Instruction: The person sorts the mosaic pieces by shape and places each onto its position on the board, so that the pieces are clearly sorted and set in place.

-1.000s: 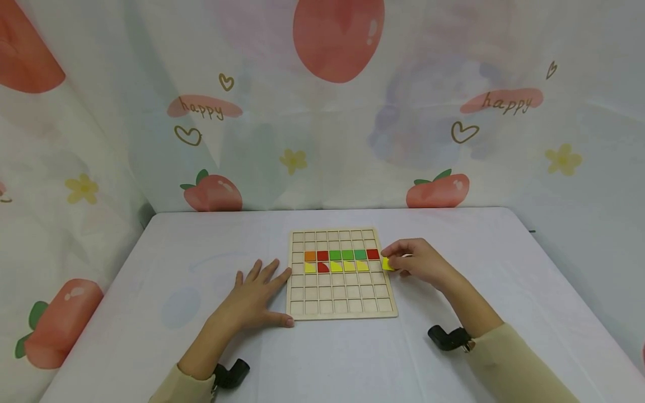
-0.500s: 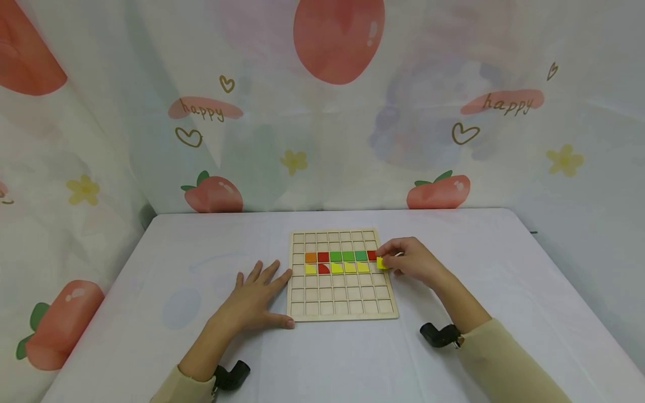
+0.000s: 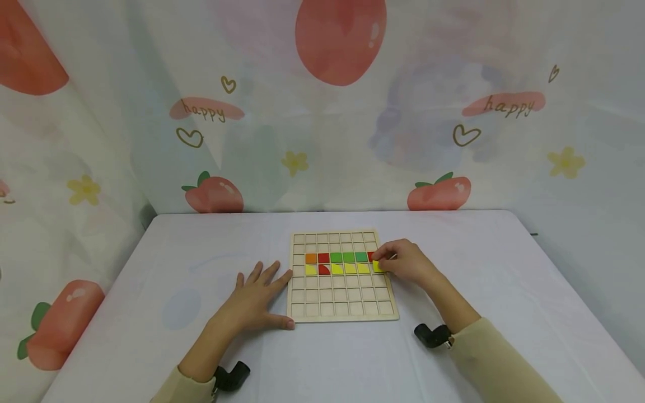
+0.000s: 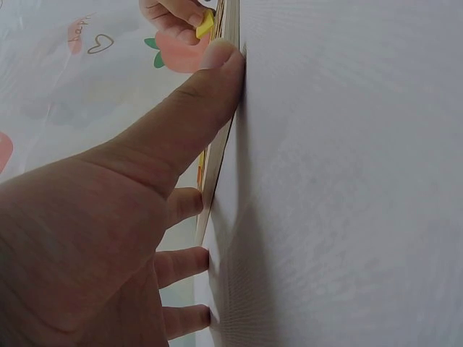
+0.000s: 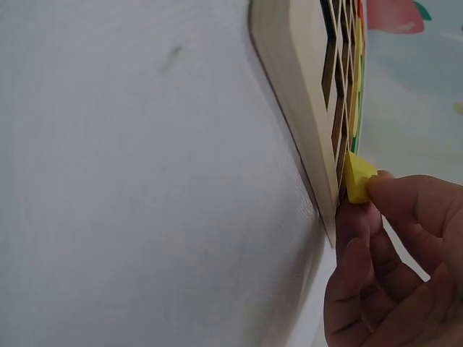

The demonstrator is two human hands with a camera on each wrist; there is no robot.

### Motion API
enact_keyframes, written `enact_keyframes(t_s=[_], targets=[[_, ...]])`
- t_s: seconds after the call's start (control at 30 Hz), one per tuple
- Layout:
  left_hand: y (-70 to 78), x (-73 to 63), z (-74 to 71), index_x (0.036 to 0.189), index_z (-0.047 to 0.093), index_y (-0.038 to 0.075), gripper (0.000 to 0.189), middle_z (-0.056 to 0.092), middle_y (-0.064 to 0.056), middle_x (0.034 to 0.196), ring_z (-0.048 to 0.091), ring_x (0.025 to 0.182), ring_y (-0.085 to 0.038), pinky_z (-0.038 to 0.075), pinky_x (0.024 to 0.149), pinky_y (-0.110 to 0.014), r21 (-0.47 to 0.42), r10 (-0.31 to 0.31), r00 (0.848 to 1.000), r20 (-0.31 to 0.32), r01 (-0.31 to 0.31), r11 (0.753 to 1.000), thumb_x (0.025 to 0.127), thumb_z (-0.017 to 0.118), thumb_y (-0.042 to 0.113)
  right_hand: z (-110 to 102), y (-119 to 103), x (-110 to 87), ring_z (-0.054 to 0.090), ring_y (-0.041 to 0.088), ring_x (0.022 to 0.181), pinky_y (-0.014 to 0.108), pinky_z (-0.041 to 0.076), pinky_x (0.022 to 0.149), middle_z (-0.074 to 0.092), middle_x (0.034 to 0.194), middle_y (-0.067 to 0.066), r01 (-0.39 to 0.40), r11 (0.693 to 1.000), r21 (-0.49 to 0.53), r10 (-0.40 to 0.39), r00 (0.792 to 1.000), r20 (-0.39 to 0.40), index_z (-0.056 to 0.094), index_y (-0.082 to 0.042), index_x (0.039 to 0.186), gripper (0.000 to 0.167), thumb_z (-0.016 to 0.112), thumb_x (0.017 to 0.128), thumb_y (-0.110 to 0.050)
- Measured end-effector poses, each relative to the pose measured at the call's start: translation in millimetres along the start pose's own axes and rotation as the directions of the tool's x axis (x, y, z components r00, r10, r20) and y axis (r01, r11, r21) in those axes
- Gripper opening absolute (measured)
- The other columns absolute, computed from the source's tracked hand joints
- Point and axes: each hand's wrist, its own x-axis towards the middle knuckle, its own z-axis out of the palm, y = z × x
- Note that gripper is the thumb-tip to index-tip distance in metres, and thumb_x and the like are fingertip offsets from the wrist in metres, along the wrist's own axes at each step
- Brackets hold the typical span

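Note:
A square wooden grid board [image 3: 332, 309] lies flat on the table with two rows of coloured tiles in its cells. The upper row runs orange, red, several greens and red; in the lower row are yellow-cornered tiles and one red. My right hand [image 3: 409, 262] pinches a yellow tile [image 5: 359, 178] between thumb and finger, tilted at the right end of the lower row. In the right wrist view the tile's lower edge is right at the grid. My left hand [image 3: 254, 299] rests spread at the board's left side, its thumb [image 4: 223, 61] against the board's near edge.
The board stands on a white-clothed table [image 3: 347, 364]. A patterned cloth backdrop [image 3: 332, 129] with printed fruit, hearts and flowers rises behind it. Black camera mounts sit at the left wrist [image 3: 233, 376] and right wrist [image 3: 432, 336].
My right hand has moved left with the yellow tile, from beside the board's right edge to over the lower row's last cell. The left hand has stayed in place.

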Motion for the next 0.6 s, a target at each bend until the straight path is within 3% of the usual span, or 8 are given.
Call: enact_keyframes(t_s=[0.6], targets=[[1.9,-1.7,-2.8,0.156,0.037,0.028,0.108,0.025,-0.008,0.165,0.012,0.152,-0.044,0.013,0.111,-0.075,0.006,-0.003,1.000,0.009,0.003,1.000,0.065,0.079,0.071,7.2,-8.0,0.9,0.057,0.019,0.082,0.028,0.048,0.067,0.069,0.095,0.004,-0.010,0.995,-0.102,0.006,1.000,-0.031,0.075,-0.009,0.098,0.013,0.066,0.089,-0.005]])
